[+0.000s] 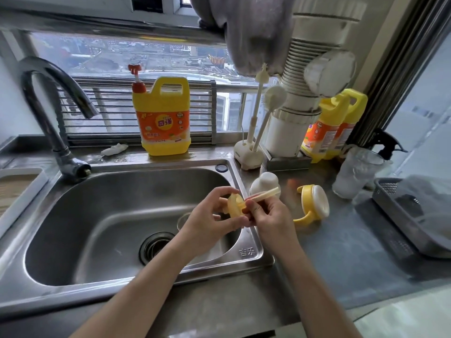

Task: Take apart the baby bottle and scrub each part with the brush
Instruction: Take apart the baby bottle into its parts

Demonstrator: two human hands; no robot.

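Hands meet at centre frame, above the right rim of the stainless steel sink point(97, 181). The left hand point(207, 218) curls its fingers and thumb round a soft translucent yellow teat piece point(234, 206), gripping it from the left. The right hand point(271, 223) pinches a pale yellow straw tube point(267, 193) between thumb and fingers. The tube slants up to the right from the teat piece; the spot where the two meet is hidden by the fingertips.

Just right of the hands, on the steel counter point(329, 252), a white domed bottle cap point(264, 181) stands partly behind the tube. Further right a yellow two-handled collar with a white ring point(313, 203) lies on its side. In the sink, just left of the left hand, a clear round rim point(181, 219) shows, mostly hidden; I cannot tell what it is.

Behind the cap, a cream brush stand point(249, 154) holds two white long-handled brushes point(274, 96), both leaning right. A yellow detergent jug with an orange label and red pump point(162, 118) stands on the ledge at upper centre. A dark curved metal faucet point(48, 106) arches at upper left. At right are two more yellow jugs point(334, 123), a clear plastic cup point(353, 174) and a grey mesh basket point(390, 206).
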